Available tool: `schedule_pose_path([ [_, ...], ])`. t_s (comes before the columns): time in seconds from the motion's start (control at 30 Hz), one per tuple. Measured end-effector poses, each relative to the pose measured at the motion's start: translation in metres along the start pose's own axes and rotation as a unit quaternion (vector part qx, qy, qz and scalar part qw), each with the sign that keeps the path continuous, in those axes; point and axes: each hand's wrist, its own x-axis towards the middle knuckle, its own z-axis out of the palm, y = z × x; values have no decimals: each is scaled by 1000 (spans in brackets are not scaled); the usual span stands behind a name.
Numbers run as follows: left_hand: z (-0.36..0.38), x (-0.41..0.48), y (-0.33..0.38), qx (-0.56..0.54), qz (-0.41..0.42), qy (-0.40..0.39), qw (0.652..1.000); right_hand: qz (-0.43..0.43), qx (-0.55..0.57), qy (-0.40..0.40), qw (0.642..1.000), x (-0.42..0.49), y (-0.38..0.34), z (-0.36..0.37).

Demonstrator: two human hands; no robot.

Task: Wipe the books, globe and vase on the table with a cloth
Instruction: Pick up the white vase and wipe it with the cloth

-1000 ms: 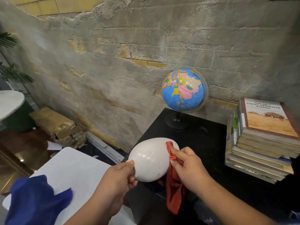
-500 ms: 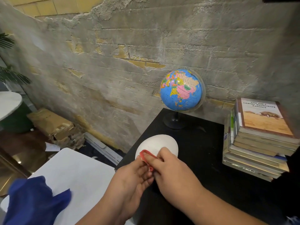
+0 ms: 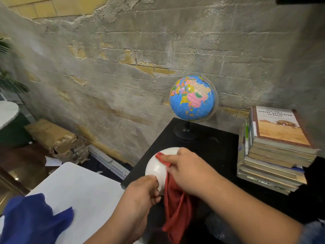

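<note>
A round white vase (image 3: 157, 167) is held over the front left corner of the black table (image 3: 218, 148). My left hand (image 3: 140, 196) grips its lower end from below. My right hand (image 3: 188, 170) presses a red cloth (image 3: 175, 205) against the vase's upper right side; most of the cloth hangs down beneath my hand. A blue globe (image 3: 192, 97) on a black stand sits at the table's back, near the wall. A stack of books (image 3: 274, 148) stands at the table's right side.
A rough grey wall runs behind the table. A white table (image 3: 79, 192) lies to the left with a blue cloth (image 3: 33, 221) on its near corner. A torn cardboard box (image 3: 54, 138) sits on the floor by the wall.
The vase has turned in my hands. My right hand has slid the red cloth over its top, and the cloth hangs down in view again.
</note>
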Motion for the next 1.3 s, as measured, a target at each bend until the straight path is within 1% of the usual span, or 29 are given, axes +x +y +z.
schedule_pose_path([
  [0.1, -7, 0, -3, 91, 24, -2, 996, 89, 21, -23, 996, 12, 31, -10],
  [0.17, -8, -1, -3, 157, 55, -9, 986, 123, 34, -35, 991, 13, 44, -11],
  [0.23, -9, 1, -3, 200, 72, 5, 977, 96, 35, -34, 994, 6, 37, -8],
  [0.33, -9, 4, -3, 241, 85, 16, 967, -11, 35, -46, 998, -8, 5, 1],
  [0.37, -8, 6, -4, 250, 86, 14, 964, -28, 27, -52, 998, -10, -2, 3],
  [0.43, -11, 7, -5, 252, 88, 8, 964, -12, 44, -46, 998, -7, -2, 2],
  [0.53, -24, 8, -7, 274, 98, -1, 957, 70, 132, -42, 988, 6, 31, 0],
  [0.63, -38, 5, -3, 286, 93, -8, 954, 143, 187, -59, 970, 10, 74, 5],
  [0.7, -45, 5, -2, 295, 86, -1, 952, 174, 211, -65, 960, 6, 88, 10],
  [0.77, -49, 6, 0, 299, 76, 5, 951, 169, 215, -52, 961, 4, 88, 17],
  [0.87, -49, 8, 1, 301, 74, 13, 951, 104, 164, -45, 980, 5, 65, 22],
  [0.93, -48, 9, 3, 293, 60, 18, 954, 85, 166, -59, 981, 7, 53, 22],
  [1.0, -49, 8, 2, 276, 46, 16, 960, 112, 191, -46, 974, 11, 61, 23],
  [1.03, -51, 7, 1, 277, 49, 12, 960, 141, 209, -39, 967, 13, 69, 22],
  [1.07, -52, 6, -1, 300, 69, 5, 952, 167, 232, -36, 958, 14, 77, 21],
  [1.1, -53, 6, -3, 341, 103, -2, 934, 189, 250, -36, 949, 14, 85, 20],
  [1.17, -54, 7, -5, 424, 174, 0, 889, 210, 280, -42, 936, 13, 94, 19],
  [1.2, -54, 8, -6, 442, 198, 10, 875, 209, 290, -45, 933, 12, 96, 21],
  [1.23, -53, 9, -6, 440, 208, 24, 873, 208, 298, -47, 930, 10, 98, 24],
  [1.27, -52, 11, -6, 426, 207, 39, 880, 203, 300, -42, 931, 8, 100, 27],
  [1.3, -49, 12, -5, 399, 195, 54, 894, 196, 289, -31, 937, 7, 103, 32],
])
